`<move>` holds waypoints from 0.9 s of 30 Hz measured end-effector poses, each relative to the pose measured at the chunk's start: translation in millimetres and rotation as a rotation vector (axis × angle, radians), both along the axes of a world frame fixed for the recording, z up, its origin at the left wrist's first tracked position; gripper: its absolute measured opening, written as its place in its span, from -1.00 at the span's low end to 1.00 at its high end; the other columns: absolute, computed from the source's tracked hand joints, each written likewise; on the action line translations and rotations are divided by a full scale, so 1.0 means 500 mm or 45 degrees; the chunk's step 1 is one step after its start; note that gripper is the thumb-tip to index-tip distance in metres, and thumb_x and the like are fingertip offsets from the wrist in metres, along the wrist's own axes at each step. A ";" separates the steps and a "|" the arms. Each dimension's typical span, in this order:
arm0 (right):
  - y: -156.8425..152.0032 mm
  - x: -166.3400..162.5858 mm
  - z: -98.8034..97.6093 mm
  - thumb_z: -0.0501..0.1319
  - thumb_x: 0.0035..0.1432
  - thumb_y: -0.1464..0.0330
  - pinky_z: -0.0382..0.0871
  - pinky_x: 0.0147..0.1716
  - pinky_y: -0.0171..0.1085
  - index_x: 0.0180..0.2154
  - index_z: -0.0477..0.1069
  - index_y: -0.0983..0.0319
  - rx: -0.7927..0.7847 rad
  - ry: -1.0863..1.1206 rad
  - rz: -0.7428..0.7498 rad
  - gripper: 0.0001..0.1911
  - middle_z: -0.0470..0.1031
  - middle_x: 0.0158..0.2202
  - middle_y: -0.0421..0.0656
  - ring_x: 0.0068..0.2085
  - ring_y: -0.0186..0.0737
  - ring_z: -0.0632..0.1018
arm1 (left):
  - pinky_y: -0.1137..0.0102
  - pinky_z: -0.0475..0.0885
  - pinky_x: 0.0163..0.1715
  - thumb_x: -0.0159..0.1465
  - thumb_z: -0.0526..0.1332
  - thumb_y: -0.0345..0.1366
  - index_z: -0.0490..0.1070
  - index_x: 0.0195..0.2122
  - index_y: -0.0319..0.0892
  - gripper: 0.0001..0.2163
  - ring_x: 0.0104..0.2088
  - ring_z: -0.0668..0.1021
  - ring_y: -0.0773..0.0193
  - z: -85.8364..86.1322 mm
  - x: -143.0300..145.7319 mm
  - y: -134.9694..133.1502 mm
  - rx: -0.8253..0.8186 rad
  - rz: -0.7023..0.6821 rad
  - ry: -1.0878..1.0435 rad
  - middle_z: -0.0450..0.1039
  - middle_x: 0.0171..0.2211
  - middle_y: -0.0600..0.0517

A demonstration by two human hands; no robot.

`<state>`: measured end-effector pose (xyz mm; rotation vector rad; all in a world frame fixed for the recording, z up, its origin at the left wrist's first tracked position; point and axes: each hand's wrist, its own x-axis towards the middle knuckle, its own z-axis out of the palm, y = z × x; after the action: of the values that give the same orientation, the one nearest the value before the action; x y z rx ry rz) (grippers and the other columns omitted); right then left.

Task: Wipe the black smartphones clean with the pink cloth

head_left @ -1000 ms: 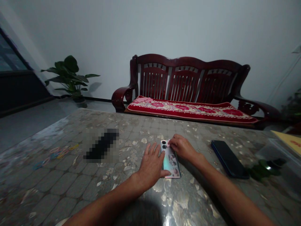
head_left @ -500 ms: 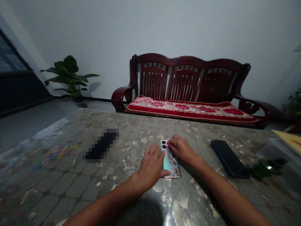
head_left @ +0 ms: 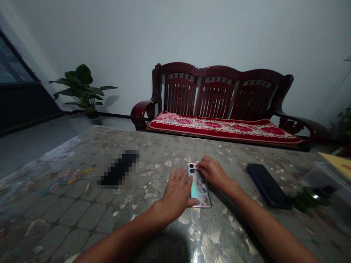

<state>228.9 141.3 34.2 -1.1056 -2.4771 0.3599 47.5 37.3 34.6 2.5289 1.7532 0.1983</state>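
A phone point(head_left: 199, 187) with an iridescent back and small pictures on it lies face down on the patterned table point(head_left: 82, 204), camera end away from me. My left hand point(head_left: 177, 193) rests flat on the table against the phone's left edge, fingers spread, thumb on its near corner. My right hand point(head_left: 212, 171) sits at the phone's top right corner, fingers curled, fingertips pinching at the edge beside the camera lenses.
A dark phone point(head_left: 267, 185) lies to the right. A blurred dark object point(head_left: 118, 170) lies to the left, with coloured rubber bands point(head_left: 68, 177) beyond it. A green item point(head_left: 308, 193) and clear box point(head_left: 326, 175) sit far right. Behind the table stand a wooden bench point(head_left: 219, 98) and a plant point(head_left: 82, 87).
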 end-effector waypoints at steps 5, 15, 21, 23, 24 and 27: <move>-0.013 -0.007 0.004 0.19 0.27 0.49 0.32 -0.19 -0.32 -0.23 0.61 0.24 -0.042 -0.021 0.029 -0.80 0.49 -0.30 -0.11 -0.20 -0.22 0.51 | -0.09 0.04 0.33 0.14 0.35 0.17 0.35 0.20 -0.23 -0.27 0.35 0.22 -0.21 -0.001 -0.001 0.000 -0.015 0.003 0.005 0.26 0.30 -0.30; -0.001 -0.015 0.028 0.20 0.27 0.43 0.33 -0.14 -0.33 -0.16 0.62 0.23 -0.083 -0.130 -0.134 -0.79 0.54 -0.24 -0.09 -0.17 -0.23 0.53 | -0.06 0.06 0.32 0.14 0.35 0.19 0.33 0.21 -0.24 -0.25 0.35 0.23 -0.21 -0.003 0.000 0.000 0.010 0.000 0.012 0.26 0.29 -0.31; -0.009 -0.070 0.040 0.17 0.25 0.47 0.30 -0.18 -0.35 -0.16 0.63 0.23 -0.058 -0.306 -0.051 -0.74 0.52 -0.26 -0.07 -0.17 -0.21 0.53 | -0.06 0.07 0.31 0.12 0.36 0.19 0.32 0.23 -0.23 -0.22 0.34 0.23 -0.21 -0.006 0.001 0.003 0.010 -0.003 0.003 0.25 0.31 -0.30; -0.009 -0.080 0.044 0.16 0.23 0.49 0.29 -0.20 -0.35 -0.15 0.63 0.23 -0.042 -0.352 -0.018 -0.73 0.52 -0.24 -0.06 -0.17 -0.20 0.52 | -0.05 0.07 0.31 0.13 0.36 0.18 0.33 0.23 -0.26 -0.22 0.34 0.24 -0.21 -0.007 0.001 0.003 0.003 -0.004 0.006 0.26 0.30 -0.30; -0.008 -0.081 0.045 0.15 0.23 0.49 0.29 -0.21 -0.34 -0.16 0.62 0.23 -0.032 -0.371 -0.004 -0.72 0.51 -0.24 -0.06 -0.17 -0.20 0.52 | -0.05 0.08 0.31 0.12 0.36 0.18 0.33 0.23 -0.26 -0.22 0.34 0.24 -0.22 -0.007 0.001 0.003 0.000 0.000 0.008 0.27 0.30 -0.30; -0.003 -0.070 0.047 0.14 0.23 0.50 0.28 -0.22 -0.33 -0.20 0.62 0.24 0.007 -0.407 0.042 -0.73 0.50 -0.25 -0.05 -0.17 -0.18 0.50 | -0.06 0.09 0.30 0.12 0.36 0.19 0.33 0.23 -0.23 -0.23 0.33 0.26 -0.21 -0.002 0.003 0.002 0.001 0.004 0.016 0.28 0.29 -0.30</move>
<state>193.7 140.0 57.5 -1.2015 -2.7727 0.1977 48.8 38.2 33.6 2.5338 1.7623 0.1837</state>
